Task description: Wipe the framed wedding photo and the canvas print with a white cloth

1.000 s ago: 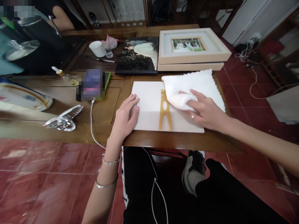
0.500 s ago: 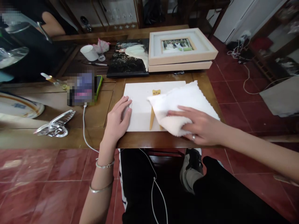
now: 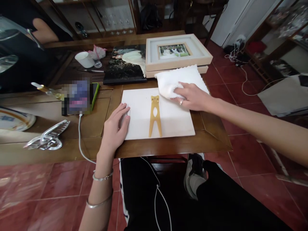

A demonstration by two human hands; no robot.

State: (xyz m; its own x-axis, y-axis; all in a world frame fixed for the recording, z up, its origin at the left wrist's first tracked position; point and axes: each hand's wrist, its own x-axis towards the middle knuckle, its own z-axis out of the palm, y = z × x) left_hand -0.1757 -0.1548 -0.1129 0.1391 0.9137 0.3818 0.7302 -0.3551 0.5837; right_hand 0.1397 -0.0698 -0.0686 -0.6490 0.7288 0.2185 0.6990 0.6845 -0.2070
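Note:
A white flat board [image 3: 168, 118] lies face down on the wooden table [image 3: 211, 138], with a yellow-brown stand leg [image 3: 154, 116] on its back. My left hand [image 3: 115, 130] rests flat on the board's left edge, fingers stretched out. My right hand [image 3: 192, 98] presses a bunched white cloth [image 3: 178, 80] onto the board's far right corner, fingers curled over it.
Behind the board stand two stacked light wooden picture frames [image 3: 176, 53] and a dark photo panel [image 3: 125, 65]. To the left lie a phone on a charging cable [image 3: 78, 96], a silver ornament [image 3: 45, 139], a plate [image 3: 12, 118] and a white cup [image 3: 84, 59].
My right hand has swept the cloth from the board's near right part up to its far right corner. The left hand has stayed on the left edge.

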